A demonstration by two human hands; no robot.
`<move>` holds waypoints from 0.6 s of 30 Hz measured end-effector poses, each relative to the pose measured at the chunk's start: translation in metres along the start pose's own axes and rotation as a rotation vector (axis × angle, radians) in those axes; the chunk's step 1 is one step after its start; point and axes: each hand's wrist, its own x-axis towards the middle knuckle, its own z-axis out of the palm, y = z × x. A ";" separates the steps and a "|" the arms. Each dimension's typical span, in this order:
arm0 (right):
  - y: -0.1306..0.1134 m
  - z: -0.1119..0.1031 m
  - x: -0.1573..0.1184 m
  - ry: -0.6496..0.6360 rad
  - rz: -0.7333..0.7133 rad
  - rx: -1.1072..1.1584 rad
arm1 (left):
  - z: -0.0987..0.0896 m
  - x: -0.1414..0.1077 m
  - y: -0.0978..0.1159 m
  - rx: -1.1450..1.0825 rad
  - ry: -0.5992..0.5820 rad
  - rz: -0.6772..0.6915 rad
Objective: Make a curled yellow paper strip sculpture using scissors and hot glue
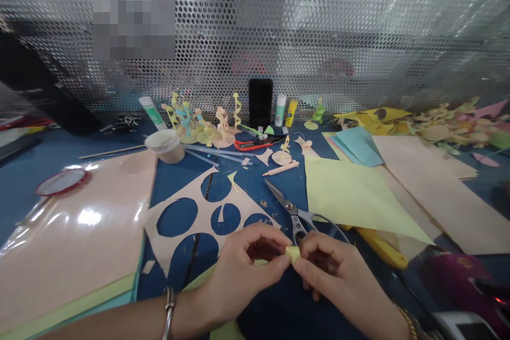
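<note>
Fingers (281, 261) pinch yellow paper scrap (292, 254) over blue mat (279, 319); perforated metal screen (319, 26) behind.

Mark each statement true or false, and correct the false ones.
1. The left hand and right hand pinch a small pale yellow paper piece. True.
2. The right hand holds the scissors. False: they lie on the blue work surface behind the hands.
3. The peach paper sheet has round holes cut through it. True.
4. The black phone lies flat. False: it stands upright at the back.
5. A metal bangle circles the left wrist. True.
</note>
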 end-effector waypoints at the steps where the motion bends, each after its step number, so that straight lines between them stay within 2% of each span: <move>1: 0.000 0.000 0.001 0.005 0.001 -0.019 | 0.000 0.000 0.000 0.005 -0.005 0.004; 10: 0.000 -0.001 0.001 0.011 -0.039 0.012 | -0.003 -0.001 -0.006 0.022 -0.016 0.023; 18: -0.001 -0.002 0.002 -0.002 -0.069 0.000 | -0.003 0.000 -0.007 -0.028 -0.024 -0.047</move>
